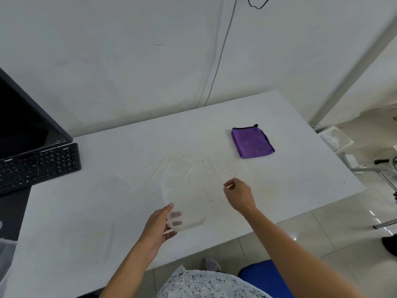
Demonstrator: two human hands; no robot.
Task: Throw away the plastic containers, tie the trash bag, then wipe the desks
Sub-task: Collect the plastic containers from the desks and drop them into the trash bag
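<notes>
My left hand (160, 225) grips the near end of a clear plastic container (185, 203), thumb on top, fingers showing through underneath. It is lifted over the white desk (290, 186). A clear lid or tray (169, 171) lies just behind it. Another clear container (228, 168) lies to the right, and my right hand (238, 194) hovers at its near edge with fingers curled; whether it touches the plastic is unclear. A further clear lid (113, 186) lies to the left. A folded purple cloth (252, 141) rests at the back right.
A black keyboard (36, 166) and a dark monitor (23, 121) stand at the left. A translucent bag edge (5, 250) shows at the far left. A blue chair seat (264, 276) is below the desk's front edge. Crumbs and stains mark the desk's middle.
</notes>
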